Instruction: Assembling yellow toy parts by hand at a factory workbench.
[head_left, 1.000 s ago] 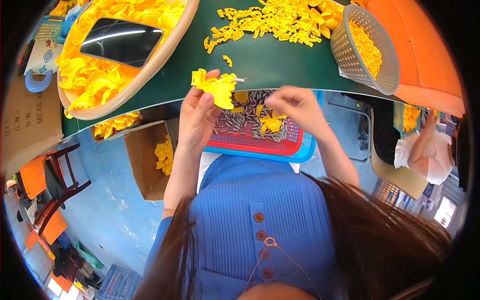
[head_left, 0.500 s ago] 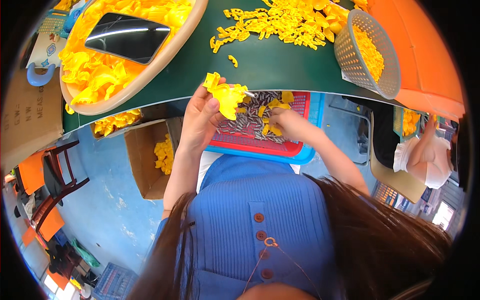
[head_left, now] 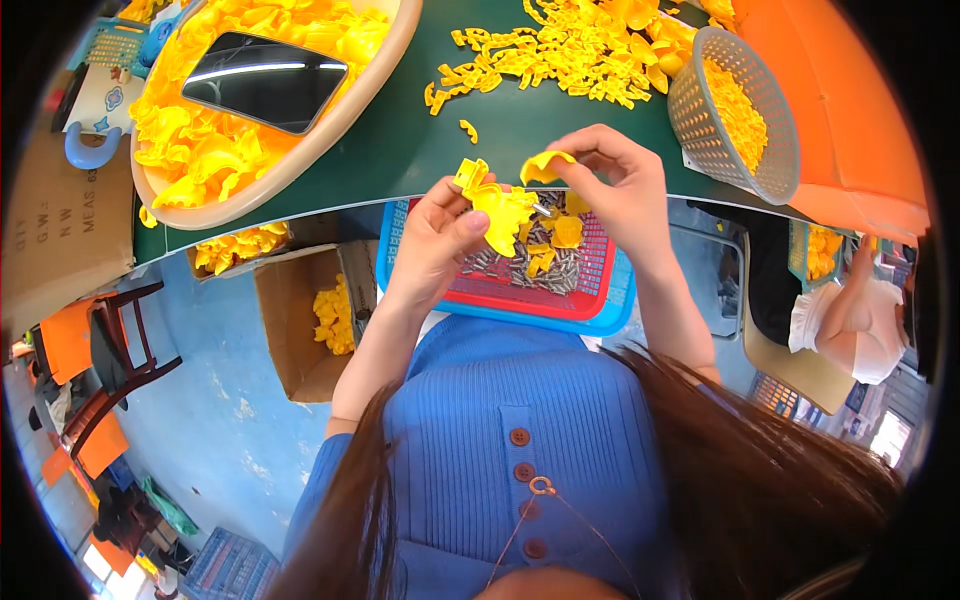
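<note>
Hands above the red tray (head_left: 590, 290): left hand (head_left: 440, 245) grips one yellow plastic part (head_left: 500, 205), right hand (head_left: 620, 185) pinches one curved yellow piece (head_left: 545, 165); two baskets nearby.

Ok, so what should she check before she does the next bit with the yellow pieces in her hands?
1. Left hand has a firm hold on the yellow part: ok, fingers wrap it.
2. Right hand holds the curved yellow piece: ok, pinched at the fingertips.
3. The two pieces are lined up: cannot tell, they are close but the meeting spot is hidden.
4. Small metal pin between the hands is seated: cannot tell, too small.
5. Red tray sits under the hands to catch drops: ok.
6. More metal pins in the tray: ok, a pile shows.
</note>
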`<state>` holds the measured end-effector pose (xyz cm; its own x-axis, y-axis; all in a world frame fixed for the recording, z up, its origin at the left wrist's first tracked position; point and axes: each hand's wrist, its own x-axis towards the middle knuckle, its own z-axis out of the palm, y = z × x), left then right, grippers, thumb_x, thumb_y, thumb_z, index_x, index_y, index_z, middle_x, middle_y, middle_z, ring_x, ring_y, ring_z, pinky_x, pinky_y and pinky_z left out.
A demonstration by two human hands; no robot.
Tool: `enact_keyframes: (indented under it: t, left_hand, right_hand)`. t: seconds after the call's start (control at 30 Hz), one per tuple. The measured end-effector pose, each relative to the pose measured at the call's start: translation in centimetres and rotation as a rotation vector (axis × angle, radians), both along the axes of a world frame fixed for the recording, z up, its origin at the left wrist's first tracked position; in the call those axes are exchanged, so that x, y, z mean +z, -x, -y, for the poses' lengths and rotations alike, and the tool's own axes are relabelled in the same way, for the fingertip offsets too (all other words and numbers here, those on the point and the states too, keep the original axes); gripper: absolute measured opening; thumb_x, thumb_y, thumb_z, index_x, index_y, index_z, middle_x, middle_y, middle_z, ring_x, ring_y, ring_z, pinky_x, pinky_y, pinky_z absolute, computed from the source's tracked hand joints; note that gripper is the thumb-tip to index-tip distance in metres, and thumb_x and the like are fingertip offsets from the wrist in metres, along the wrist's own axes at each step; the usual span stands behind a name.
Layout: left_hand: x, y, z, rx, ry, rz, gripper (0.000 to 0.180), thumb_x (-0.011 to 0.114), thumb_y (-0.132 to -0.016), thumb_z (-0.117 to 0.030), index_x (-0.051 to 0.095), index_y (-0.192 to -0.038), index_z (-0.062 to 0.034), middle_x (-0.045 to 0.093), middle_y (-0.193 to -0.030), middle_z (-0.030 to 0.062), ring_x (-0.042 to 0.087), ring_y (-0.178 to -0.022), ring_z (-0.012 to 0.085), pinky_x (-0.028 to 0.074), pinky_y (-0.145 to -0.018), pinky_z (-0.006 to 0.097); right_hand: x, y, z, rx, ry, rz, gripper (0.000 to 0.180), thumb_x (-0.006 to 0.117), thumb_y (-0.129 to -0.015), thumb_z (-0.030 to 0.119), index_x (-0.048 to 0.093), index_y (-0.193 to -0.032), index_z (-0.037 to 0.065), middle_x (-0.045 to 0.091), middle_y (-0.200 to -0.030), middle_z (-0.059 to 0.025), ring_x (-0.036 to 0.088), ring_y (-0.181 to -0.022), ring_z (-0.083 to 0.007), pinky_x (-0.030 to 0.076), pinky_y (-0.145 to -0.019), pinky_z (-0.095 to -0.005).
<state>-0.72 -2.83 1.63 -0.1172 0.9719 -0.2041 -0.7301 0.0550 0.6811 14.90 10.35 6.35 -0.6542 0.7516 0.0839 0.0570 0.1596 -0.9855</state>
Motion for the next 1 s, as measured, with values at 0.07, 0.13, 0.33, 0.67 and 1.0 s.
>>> enact_keyframes:
  t: [0.07,0.13,0.33,0.67,1.0]
  left_hand:
    - [0.2,-0.1,0.0,0.025,0.010,-0.021,0.046,0.068,-0.081,-0.015,0.045,-0.119,-0.0018,0.056,-0.116,0.0124,0.057,-0.105,0.0188,0.048,-0.088,0.031]
    - [0.5,-0.2,0.0,0.046,0.009,-0.016,0.045,0.068,-0.081,-0.015,0.046,-0.118,-0.0018,0.056,-0.115,0.0123,0.057,-0.105,0.0185,0.048,-0.088,0.031]
    - [0.1,-0.4,0.0,0.147,-0.019,-0.057,0.043,0.068,-0.080,-0.012,0.046,-0.116,-0.0005,0.055,-0.114,0.0122,0.055,-0.105,0.0174,0.048,-0.088,0.030]
    - [0.2,-0.6,-0.2,0.217,-0.045,-0.081,0.039,0.067,-0.079,-0.005,0.046,-0.111,0.0007,0.054,-0.112,0.0113,0.055,-0.104,0.0170,0.047,-0.088,0.028]
    - [0.1,-0.8,-0.3,0.249,-0.058,-0.117,0.038,0.067,-0.079,-0.003,0.046,-0.111,0.0006,0.055,-0.111,0.0109,0.055,-0.102,0.0158,0.047,-0.086,0.026]
  right_hand:
    - [0.1,1.1,0.3,-0.063,-0.138,0.089,0.014,0.061,-0.081,0.001,0.063,-0.094,-0.003,0.065,-0.088,-0.0063,0.062,-0.078,-0.0102,0.047,-0.073,-0.0221]
    - [0.0,2.0,0.7,-0.091,-0.121,0.061,0.014,0.062,-0.080,0.002,0.065,-0.093,-0.001,0.066,-0.087,-0.0045,0.061,-0.076,-0.0085,0.047,-0.071,-0.0208]
    - [0.0,3.2,1.3,-0.165,-0.489,0.098,0.012,0.063,-0.072,0.000,0.066,-0.084,0.002,0.064,-0.078,-0.0054,0.059,-0.071,-0.0119,0.044,-0.064,-0.0237]
    - [-0.8,4.0,1.9,-0.194,-0.860,0.190,0.010,0.069,-0.066,0.005,0.065,-0.076,0.008,0.062,-0.073,-0.0016,0.055,-0.071,-0.0181,0.036,-0.065,-0.0308]
    - [-0.4,3.8,1.7,-0.223,-0.900,0.157,0.011,0.068,-0.065,0.005,0.065,-0.075,0.008,0.062,-0.072,-0.0007,0.054,-0.071,-0.0168,0.036,-0.065,-0.0305]
